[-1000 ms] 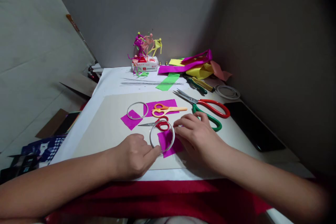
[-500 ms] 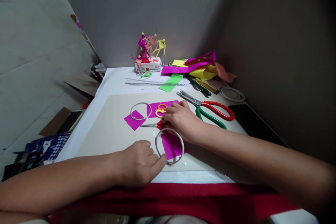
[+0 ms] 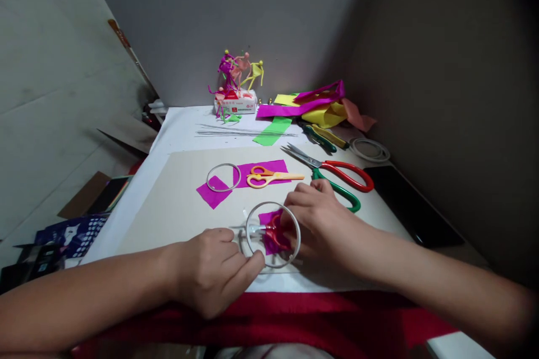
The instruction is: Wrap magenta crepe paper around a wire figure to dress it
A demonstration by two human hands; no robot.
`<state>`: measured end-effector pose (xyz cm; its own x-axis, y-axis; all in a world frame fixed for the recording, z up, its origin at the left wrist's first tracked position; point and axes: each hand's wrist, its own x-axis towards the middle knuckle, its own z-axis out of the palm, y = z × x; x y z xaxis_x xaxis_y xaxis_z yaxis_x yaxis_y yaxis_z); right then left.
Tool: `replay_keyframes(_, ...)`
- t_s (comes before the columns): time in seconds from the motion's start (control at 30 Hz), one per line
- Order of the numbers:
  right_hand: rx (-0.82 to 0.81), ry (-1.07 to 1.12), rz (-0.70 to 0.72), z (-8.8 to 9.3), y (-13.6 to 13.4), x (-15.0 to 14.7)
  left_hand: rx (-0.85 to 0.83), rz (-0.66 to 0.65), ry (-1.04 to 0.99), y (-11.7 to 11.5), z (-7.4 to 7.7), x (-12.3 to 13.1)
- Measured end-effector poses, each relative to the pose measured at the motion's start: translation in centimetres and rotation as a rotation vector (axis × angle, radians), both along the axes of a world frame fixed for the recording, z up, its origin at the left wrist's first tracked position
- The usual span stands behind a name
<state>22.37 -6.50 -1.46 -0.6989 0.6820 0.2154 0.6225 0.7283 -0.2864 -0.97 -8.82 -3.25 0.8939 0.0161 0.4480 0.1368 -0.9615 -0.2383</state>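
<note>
Because the left hand and right hand come in from opposite sides, the wire ring sits between them, apparently steadied there. From the head view it looks rounder than the ring lying flat, so it is probably tilted up off the card. The left fingers are half curled, their tips at the ring's lower rim. The right fingers are bent at its right side, against or just over the rim. Whether either set is actually pinching the ring I cannot tell.

Just inside the ring, beside the right fingers, lie the red handles of the small scissors, their blades pointing toward the left fingers. Under them is a magenta patch.

Well ahead of the fingers, a second ring rests on another magenta piece. Orange scissors lie on a magenta strip, laid out flat within reach. Large scissors lie beyond the right fingers, on the card at the back of the counter.
</note>
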Motion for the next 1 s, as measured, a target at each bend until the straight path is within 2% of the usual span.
replay_keyframes(0.1, 0.085, -0.001, -0.007, -1.7, -1.4, -0.4, -0.043, 0.034, -0.033, 0.0, -0.4, -0.1)
replay_keyframes(0.23, 0.154, -0.014, 0.000, -3.2, -1.4, -1.3, -0.214, 0.191, -0.148, -0.1, 0.0, 0.2)
replay_keyframes(0.37, 0.107, 0.065, -0.028, -2.1, -0.9, -1.2, -0.485, 0.357, -0.277, -0.3, 1.3, 0.5)
replay_keyframes(0.47, 0.028, 0.280, -0.120, -0.2, -1.5, -0.6, -0.538, 0.450, -0.347, -0.3, 1.8, 0.5)
replay_keyframes(0.57, -0.010, 0.522, -0.134, 0.8, -2.6, -0.7, -0.555, 0.452, -0.390, -0.3, 1.7, 0.5)
replay_keyframes(0.67, 0.011, 0.578, -0.029, 0.8, -3.1, -1.4, -0.582, 0.425, -0.434, -0.3, 1.4, 0.6)
replay_keyframes(0.8, 0.057, 0.578, 0.114, 0.2, -2.3, -2.1, -0.695, 0.454, -0.426, -0.7, 1.7, 1.0)
replay_keyframes(0.87, 0.005, 0.577, 0.124, 0.1, -1.7, -2.2, -0.784, 0.472, -0.408, -0.8, 1.8, 1.2)
replay_keyframes(1.0, -0.111, 0.649, 0.041, 0.0, -1.2, -2.4, -1.001, 0.529, -0.333, -0.8, 1.8, 1.2)
